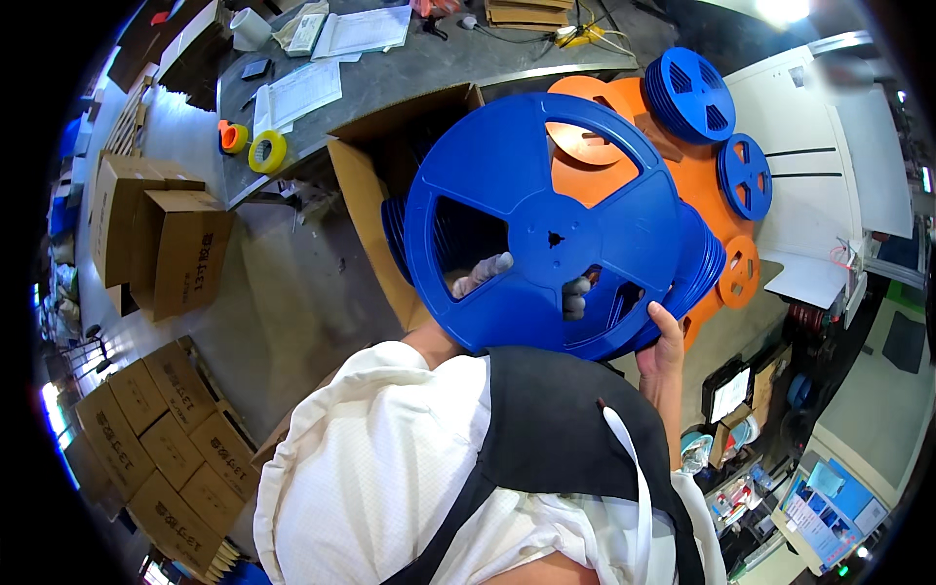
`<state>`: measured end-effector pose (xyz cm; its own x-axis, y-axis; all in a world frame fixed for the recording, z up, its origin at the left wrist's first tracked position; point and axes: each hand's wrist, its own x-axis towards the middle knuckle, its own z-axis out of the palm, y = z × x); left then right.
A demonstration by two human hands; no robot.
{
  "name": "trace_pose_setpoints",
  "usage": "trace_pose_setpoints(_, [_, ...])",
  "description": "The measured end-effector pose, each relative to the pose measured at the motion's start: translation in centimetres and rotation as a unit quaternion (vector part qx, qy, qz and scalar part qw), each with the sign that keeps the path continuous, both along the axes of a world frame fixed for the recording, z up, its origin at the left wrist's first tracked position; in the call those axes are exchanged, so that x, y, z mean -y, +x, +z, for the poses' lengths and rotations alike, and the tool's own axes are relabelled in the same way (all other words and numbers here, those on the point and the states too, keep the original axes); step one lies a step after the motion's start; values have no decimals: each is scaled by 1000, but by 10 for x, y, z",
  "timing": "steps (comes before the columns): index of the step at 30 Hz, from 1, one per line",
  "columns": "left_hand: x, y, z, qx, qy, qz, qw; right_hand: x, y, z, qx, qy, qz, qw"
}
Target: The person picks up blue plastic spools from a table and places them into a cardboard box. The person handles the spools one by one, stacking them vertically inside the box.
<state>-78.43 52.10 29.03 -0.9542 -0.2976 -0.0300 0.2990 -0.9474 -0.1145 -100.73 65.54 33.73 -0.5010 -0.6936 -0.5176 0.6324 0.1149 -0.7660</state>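
Note:
A large blue plastic reel (575,234) with wide cut-out windows is held in front of my body, its flat face toward me. My left hand (480,276) shows through the left window, a pale-covered finger curled against the reel near the hub. At the lower right, my right hand (665,341) grips the rim, its bare thumb along the edge. Pale-covered fingertips (576,296) show through the lower window; whose hand they belong to is hard to make out. Behind the reel's right side stands a stack of blue reels (704,258). An open cardboard box (375,234) with more dark blue reels is at the left.
Orange reels (738,273) and smaller blue reels (690,96) stand at the right. A grey table (429,73) with papers (297,96) and yellow tape (266,152) lies beyond. Stacked cartons (166,439) stand at lower left, an open carton (180,253) above them.

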Motion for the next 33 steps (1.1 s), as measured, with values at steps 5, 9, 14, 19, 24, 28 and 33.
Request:
trace_pose_setpoints(5, [80,37,32,305,52,127,942,-1,-3,1,-4,7,0,1000])
trace_pose_setpoints(9, [162,63,-2,307,-218,159,913,8,1,4,-21,1,31,999])
trace_pose_setpoints(14, [197,28,42,512,-411,79,750,15,-3,8,-16,-7,61,998])
trace_pose_setpoints(19, [193,30,39,532,-410,75,737,11,-4,8,-34,7,71,997])
trace_pose_setpoints(24, [175,61,16,437,-386,70,809,11,-4,11,-31,-7,77,997])
trace_pose_setpoints(28, [149,86,-10,394,-318,107,856,10,-7,6,-23,11,21,999])
trace_pose_setpoints(33, [85,102,-40,286,-219,111,926,11,-27,-12,-8,-1,2,1000])
